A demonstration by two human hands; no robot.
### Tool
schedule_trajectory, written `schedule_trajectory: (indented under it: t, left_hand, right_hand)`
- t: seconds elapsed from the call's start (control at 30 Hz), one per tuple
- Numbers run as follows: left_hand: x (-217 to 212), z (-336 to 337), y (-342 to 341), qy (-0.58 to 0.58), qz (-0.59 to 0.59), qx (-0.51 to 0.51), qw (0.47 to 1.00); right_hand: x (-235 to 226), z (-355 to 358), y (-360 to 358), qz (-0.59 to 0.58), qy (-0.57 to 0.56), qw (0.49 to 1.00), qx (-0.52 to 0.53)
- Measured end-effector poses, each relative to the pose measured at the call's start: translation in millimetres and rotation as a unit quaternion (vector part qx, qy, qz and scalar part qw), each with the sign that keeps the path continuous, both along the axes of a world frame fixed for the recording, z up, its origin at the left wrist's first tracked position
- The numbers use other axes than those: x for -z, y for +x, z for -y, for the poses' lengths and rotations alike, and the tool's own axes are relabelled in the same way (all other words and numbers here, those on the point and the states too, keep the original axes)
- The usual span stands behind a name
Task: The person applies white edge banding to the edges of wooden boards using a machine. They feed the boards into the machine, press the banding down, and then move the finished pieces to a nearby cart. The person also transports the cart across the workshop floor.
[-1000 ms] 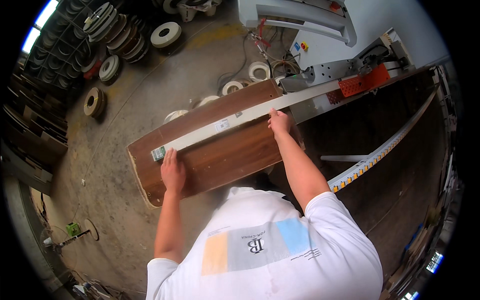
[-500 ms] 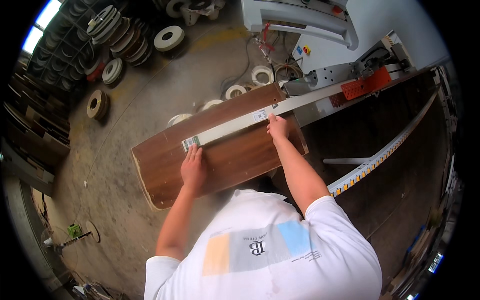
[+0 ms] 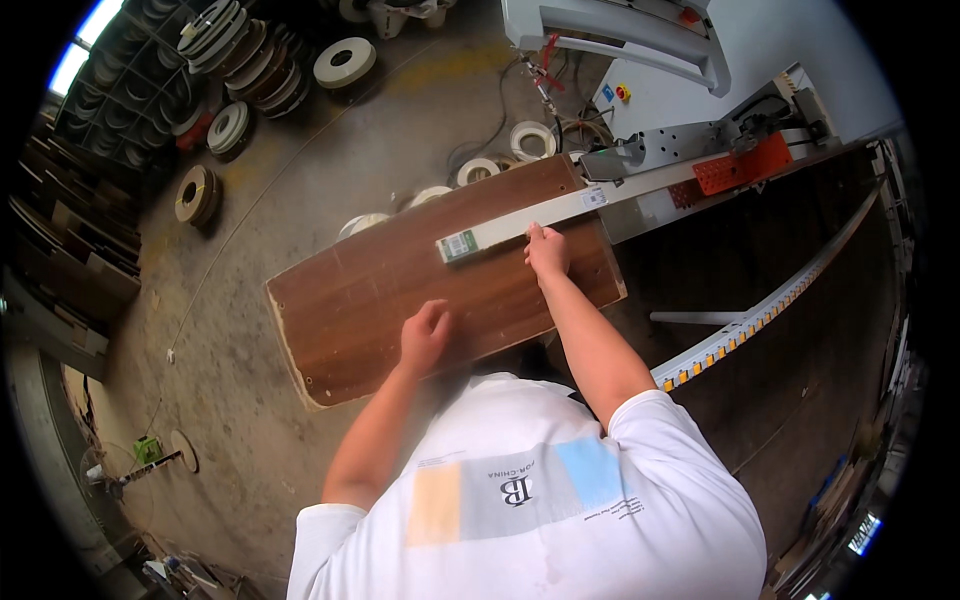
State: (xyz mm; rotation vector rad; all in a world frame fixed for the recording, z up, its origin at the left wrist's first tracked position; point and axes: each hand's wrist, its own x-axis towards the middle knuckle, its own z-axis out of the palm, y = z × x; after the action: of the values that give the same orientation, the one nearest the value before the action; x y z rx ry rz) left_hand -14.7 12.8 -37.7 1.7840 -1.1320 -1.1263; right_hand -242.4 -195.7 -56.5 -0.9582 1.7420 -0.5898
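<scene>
A long narrow white panel strip [image 3: 515, 222] lies across a brown wood-grain board [image 3: 380, 285]. Labels are stuck near both ends of the strip's visible part, and it runs on at the right toward a machine with a red perforated guard [image 3: 730, 172]. My right hand [image 3: 547, 252] pinches the strip's near edge, between the labels. Over the brown board, below the strip's left end, my left hand [image 3: 426, 338] is loosely bent, thumb and fingers apart, holding nothing. Its lower fingers are partly hidden.
The grey machine body [image 3: 650, 110] stands at the back right. A curved rail with yellow rollers [image 3: 735, 342] sweeps along the right. Rolls of edge banding [image 3: 345, 63] lie on the floor and in stacks behind the board. Stacked panels [image 3: 75, 235] line the left.
The white strip has slid right, toward the machine, along the brown board. My left hand has come off its left end and moved slightly right; my right hand stays at its near edge.
</scene>
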Motion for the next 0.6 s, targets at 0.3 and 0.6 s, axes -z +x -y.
schedule_trajectory:
  t: [0.3, 0.6]
  left_hand:
    - [1.4, 13.4, 3.1, -0.015, -0.02, -0.013, 1.0]
    - [3.3, 15.1, 1.4, -0.031, 0.017, -0.013, 0.999]
  right_hand:
    - [-11.9, -3.2, 6.1, 0.02, -0.001, 1.0, 0.017]
    - [5.1, 7.4, -6.2, 0.017, 0.005, 1.0, 0.005]
